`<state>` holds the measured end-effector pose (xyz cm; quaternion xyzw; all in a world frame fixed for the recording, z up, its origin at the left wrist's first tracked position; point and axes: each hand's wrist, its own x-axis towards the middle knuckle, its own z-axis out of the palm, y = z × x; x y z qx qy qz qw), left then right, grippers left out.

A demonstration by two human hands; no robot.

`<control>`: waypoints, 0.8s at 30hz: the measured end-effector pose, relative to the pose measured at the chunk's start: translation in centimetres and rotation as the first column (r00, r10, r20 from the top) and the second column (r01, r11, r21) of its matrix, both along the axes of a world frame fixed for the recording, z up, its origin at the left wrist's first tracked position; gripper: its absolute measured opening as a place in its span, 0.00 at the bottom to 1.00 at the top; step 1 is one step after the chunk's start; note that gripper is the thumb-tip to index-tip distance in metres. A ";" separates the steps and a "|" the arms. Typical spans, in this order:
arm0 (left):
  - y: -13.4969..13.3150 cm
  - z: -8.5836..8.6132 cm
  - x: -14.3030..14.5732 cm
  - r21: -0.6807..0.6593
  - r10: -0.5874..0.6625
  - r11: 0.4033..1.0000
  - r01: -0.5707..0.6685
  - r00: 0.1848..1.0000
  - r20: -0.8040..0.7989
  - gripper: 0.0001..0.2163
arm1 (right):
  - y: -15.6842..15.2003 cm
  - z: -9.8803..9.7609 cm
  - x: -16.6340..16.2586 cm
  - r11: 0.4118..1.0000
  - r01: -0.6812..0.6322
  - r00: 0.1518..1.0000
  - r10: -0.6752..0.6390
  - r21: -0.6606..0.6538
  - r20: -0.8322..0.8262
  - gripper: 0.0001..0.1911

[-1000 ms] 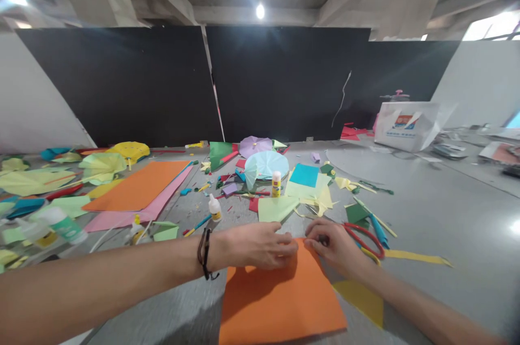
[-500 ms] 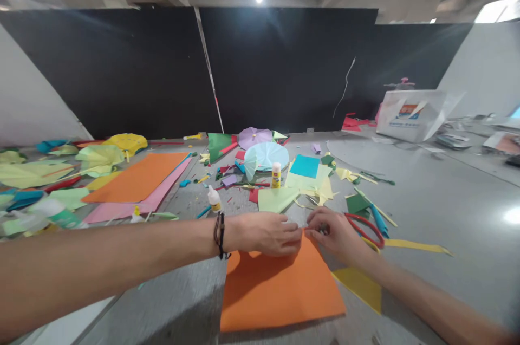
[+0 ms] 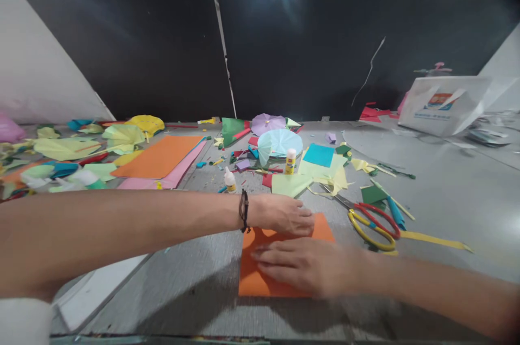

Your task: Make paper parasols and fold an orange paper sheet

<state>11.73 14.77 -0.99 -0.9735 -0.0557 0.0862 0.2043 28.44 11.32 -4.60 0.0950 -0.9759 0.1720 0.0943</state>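
A sheet of orange paper (image 3: 252, 279) lies on the grey table in front of me. My left hand (image 3: 287, 216), with a dark cord bracelet on its wrist, rests palm down on the sheet's far part, fingers stretched out. Nearer to me, my right hand (image 3: 303, 265) is spread flat over the middle of the same paper, slightly blurred. Neither hand holds anything that I can see. To the right lie scissors (image 3: 372, 226) with red and yellow handles, partly open. A glue stick (image 3: 290, 161) and a small white glue bottle (image 3: 229, 180) stand beyond my hands.
Orange and pink sheets (image 3: 164, 156) lie at the left. A light-blue pleated paper disc (image 3: 284, 142) and a purple one (image 3: 268, 124) sit near the black wall. Pale green paper (image 3: 290, 184) and scraps surround them. A white bag (image 3: 444, 104) stands at the back right.
My right hand has left the paper's far edge, moved toward me and flattened on the sheet. My left hand stays on the far part. The view has tilted down, and the scissors show more fully.
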 end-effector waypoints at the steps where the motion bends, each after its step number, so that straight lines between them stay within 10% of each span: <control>1: 0.0 0.1 0.0 -0.005 -0.001 1.000 0.001 1.000 -0.003 0.13 | -0.1 -0.3 -0.8 0.999 0.022 1.000 -0.021 -0.047 0.022 0.24; 7: 0.5 -1.0 0.2 -0.048 -0.010 0.999 0.010 1.000 0.016 0.13 | -0.2 -1.1 -2.1 0.962 0.208 0.967 -0.174 -0.179 0.189 0.33; 24: 1.2 -3.6 -0.4 0.008 -0.044 0.999 0.043 0.991 0.125 0.14 | -3.8 0.8 -1.0 0.880 0.041 0.918 0.154 -0.473 0.367 0.36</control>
